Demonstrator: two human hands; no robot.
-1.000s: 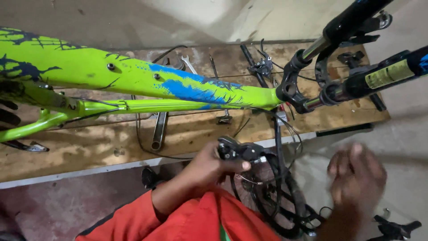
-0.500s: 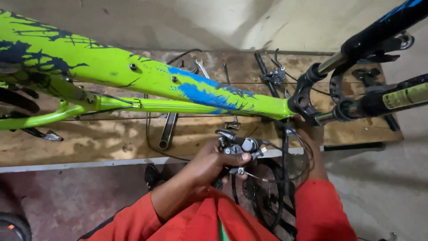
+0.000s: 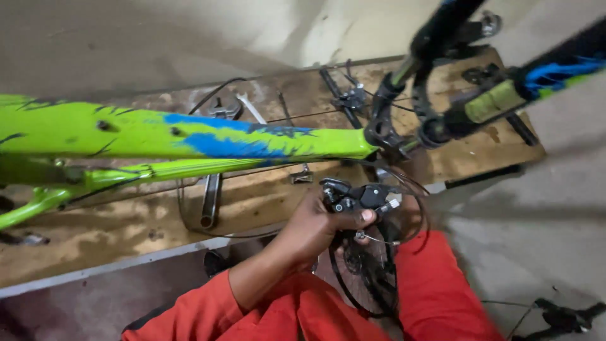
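My left hand (image 3: 314, 228) grips a black gear shifter with its lever (image 3: 357, 197), held just below the head tube of a green and blue bicycle frame (image 3: 189, 136). Black cables (image 3: 369, 281) loop down from the shifter between my orange sleeves. My right hand (image 3: 413, 211) sits right behind the shifter and the cables, mostly hidden, so its grip does not show. The frame lies across a wooden board (image 3: 126, 230), and its black fork (image 3: 442, 38) points up to the right.
On the board lie a spanner (image 3: 251, 108), a metal tube (image 3: 211, 196) and a black brake lever set (image 3: 348, 98). Another black part with a cable (image 3: 568, 316) lies on the concrete floor at the lower right.
My right hand has come in from the lower right to just behind the shifter. The view has swung, so the frame now sits further left. My left hand keeps its hold.
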